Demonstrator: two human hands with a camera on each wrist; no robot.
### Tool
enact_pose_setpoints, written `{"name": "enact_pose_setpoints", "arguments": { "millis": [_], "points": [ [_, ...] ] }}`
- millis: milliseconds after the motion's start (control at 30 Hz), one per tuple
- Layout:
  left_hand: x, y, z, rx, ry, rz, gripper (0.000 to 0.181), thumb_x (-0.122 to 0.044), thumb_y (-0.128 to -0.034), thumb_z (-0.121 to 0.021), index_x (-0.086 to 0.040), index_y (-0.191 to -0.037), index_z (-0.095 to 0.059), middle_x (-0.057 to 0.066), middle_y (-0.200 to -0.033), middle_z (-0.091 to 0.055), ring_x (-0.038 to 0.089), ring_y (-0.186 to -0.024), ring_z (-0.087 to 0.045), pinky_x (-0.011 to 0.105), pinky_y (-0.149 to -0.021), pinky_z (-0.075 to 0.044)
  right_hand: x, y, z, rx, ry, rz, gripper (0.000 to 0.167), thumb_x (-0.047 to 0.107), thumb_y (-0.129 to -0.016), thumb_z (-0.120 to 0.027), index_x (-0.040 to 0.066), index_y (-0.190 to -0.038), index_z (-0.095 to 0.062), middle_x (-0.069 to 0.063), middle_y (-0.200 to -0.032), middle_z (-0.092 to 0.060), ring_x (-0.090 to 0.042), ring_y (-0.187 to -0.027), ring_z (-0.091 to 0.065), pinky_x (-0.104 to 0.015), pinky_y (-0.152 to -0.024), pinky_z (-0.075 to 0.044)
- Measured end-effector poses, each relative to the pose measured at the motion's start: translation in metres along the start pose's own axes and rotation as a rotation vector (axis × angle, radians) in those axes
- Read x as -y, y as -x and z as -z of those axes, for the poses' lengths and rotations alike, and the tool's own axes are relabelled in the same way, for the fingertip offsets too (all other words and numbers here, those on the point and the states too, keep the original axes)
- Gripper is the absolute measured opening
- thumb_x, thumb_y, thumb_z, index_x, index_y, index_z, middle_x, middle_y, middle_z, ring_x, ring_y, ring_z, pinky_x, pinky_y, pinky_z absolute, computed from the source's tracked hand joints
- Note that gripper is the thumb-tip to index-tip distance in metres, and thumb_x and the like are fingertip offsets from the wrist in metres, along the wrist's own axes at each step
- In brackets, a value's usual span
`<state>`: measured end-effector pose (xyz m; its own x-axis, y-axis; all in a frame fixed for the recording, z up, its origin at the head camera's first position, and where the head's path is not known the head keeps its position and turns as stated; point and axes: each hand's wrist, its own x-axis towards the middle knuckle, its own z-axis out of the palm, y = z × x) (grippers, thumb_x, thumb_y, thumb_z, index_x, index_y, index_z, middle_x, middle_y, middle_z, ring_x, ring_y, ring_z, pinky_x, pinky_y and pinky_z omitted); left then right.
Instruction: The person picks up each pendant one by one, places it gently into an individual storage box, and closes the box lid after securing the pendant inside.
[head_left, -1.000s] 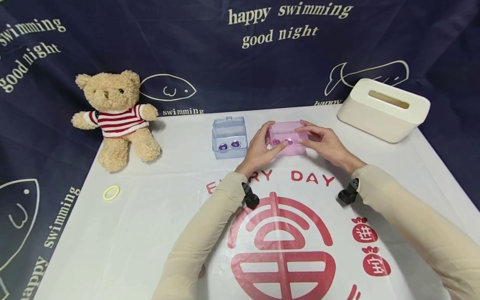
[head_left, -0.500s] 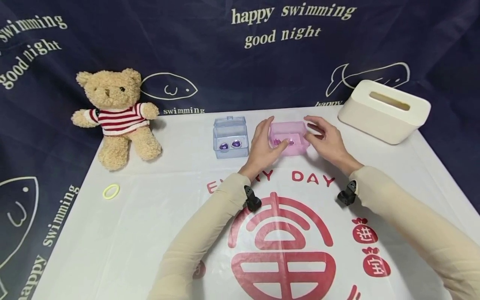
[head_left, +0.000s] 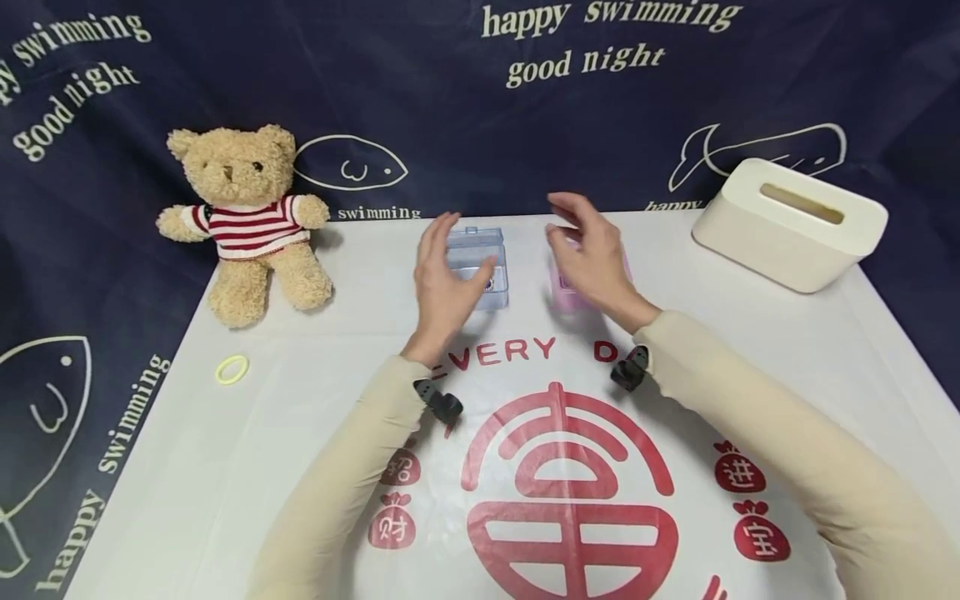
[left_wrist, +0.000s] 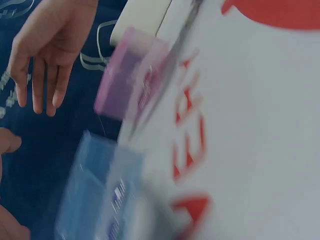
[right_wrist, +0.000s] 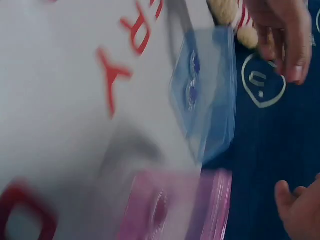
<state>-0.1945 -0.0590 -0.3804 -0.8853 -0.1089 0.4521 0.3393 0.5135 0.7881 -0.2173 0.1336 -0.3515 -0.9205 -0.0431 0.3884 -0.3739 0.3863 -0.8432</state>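
Observation:
A clear blue box (head_left: 491,252) stands with its lid raised at the back of the table, holding purple gems (right_wrist: 193,95) with silvery rims. My left hand (head_left: 444,287) hovers at its left front, fingers spread and holding nothing, hiding part of the box. To the right, a clear pink box (head_left: 564,298) also has its lid up; a purple gem (right_wrist: 160,207) shows blurred inside it. My right hand (head_left: 597,257) is raised in front of the pink box and covers much of it. Its fingers are loosely bent with nothing between them.
A teddy bear (head_left: 251,225) in a striped shirt leans at the back left. A yellow ring (head_left: 232,369) lies in front of it. At the back right is a cream tissue box (head_left: 783,229). Dark blue printed cloth (head_left: 465,108) hangs behind the white table.
Both hands were at the pink box; the right fingers came off it first. Now both have moved left, the left hand to the blue box, the right hand before the pink one.

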Motion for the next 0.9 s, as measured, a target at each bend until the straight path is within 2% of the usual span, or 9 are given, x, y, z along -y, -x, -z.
{"name": "enact_pose_setpoints", "arguments": {
  "millis": [100, 267, 333, 433, 533, 633, 900],
  "points": [
    [0.018, 0.006, 0.01, 0.031, -0.002, 0.083, 0.074, -0.022, -0.08, -0.078, -0.007, -0.143, -0.043, 0.014, -0.15, -0.039, 0.025, -0.14, -0.037, 0.037, -0.114, -0.037, 0.006, -0.005, -0.019, 0.063, 0.03, -0.098, 0.038, 0.007, -0.093, -0.056, 0.003, -0.131, -0.055, -0.014, -0.136, -0.057, -0.024, -0.126, -0.056, -0.031, -0.103, -0.049],
    [0.041, 0.019, 0.012, 0.142, 0.066, 0.21, 0.081, -0.024, -0.0825, -0.077, -0.002, -0.148, -0.033, 0.015, -0.151, -0.037, 0.028, -0.138, -0.042, 0.028, -0.11, -0.041, 0.004, -0.016, -0.047, 0.171, 0.04, -0.338, 0.048, 0.02, -0.096, -0.052, 0.006, -0.141, -0.044, -0.017, -0.14, -0.053, -0.028, -0.129, -0.052, -0.036, -0.111, -0.041],
    [0.046, 0.024, 0.012, 0.155, 0.083, 0.227, 0.081, -0.023, -0.0835, -0.076, 0.0, -0.148, -0.033, 0.017, -0.149, -0.04, 0.029, -0.135, -0.046, 0.027, -0.11, -0.041, 0.0, -0.018, -0.057, 0.224, 0.026, -0.416, 0.054, 0.024, -0.097, -0.048, 0.008, -0.147, -0.037, -0.017, -0.141, -0.052, -0.029, -0.131, -0.051, -0.037, -0.112, -0.039],
    [0.052, 0.028, 0.012, 0.155, 0.092, 0.22, 0.078, -0.021, -0.0852, -0.075, 0.002, -0.147, -0.034, 0.019, -0.146, -0.043, 0.03, -0.132, -0.05, 0.027, -0.109, -0.042, -0.005, -0.017, -0.068, 0.273, -0.004, -0.489, 0.06, 0.026, -0.097, -0.046, 0.008, -0.151, -0.027, -0.017, -0.142, -0.052, -0.028, -0.133, -0.048, -0.037, -0.114, -0.036],
    [0.054, 0.03, 0.012, 0.159, 0.104, 0.205, 0.076, -0.022, -0.0863, -0.074, 0.002, -0.146, -0.034, 0.02, -0.145, -0.044, 0.031, -0.129, -0.052, 0.028, -0.107, -0.044, -0.008, -0.013, -0.071, 0.273, -0.031, -0.523, 0.061, 0.025, -0.097, -0.046, 0.009, -0.152, -0.024, -0.017, -0.143, -0.05, -0.029, -0.134, -0.048, -0.038, -0.114, -0.036],
    [0.054, 0.03, 0.012, 0.163, 0.11, 0.194, 0.076, -0.022, -0.0866, -0.073, 0.003, -0.146, -0.034, 0.021, -0.145, -0.045, 0.032, -0.128, -0.053, 0.029, -0.107, -0.045, -0.01, -0.012, -0.071, 0.25, -0.068, -0.532, 0.061, 0.025, -0.097, -0.046, 0.01, -0.152, -0.025, -0.017, -0.143, -0.051, -0.028, -0.129, -0.051, -0.04, -0.109, -0.042],
    [0.054, 0.028, 0.011, 0.148, 0.12, 0.205, 0.076, -0.018, -0.085, -0.075, 0.003, -0.146, -0.035, 0.021, -0.143, -0.046, 0.032, -0.126, -0.054, 0.031, -0.106, -0.046, -0.008, -0.02, -0.072, 0.196, -0.049, -0.439, 0.056, 0.026, -0.1, -0.046, 0.008, -0.15, -0.029, -0.018, -0.127, -0.063, -0.028, -0.116, -0.061, -0.036, -0.101, -0.047]
  ]
}}
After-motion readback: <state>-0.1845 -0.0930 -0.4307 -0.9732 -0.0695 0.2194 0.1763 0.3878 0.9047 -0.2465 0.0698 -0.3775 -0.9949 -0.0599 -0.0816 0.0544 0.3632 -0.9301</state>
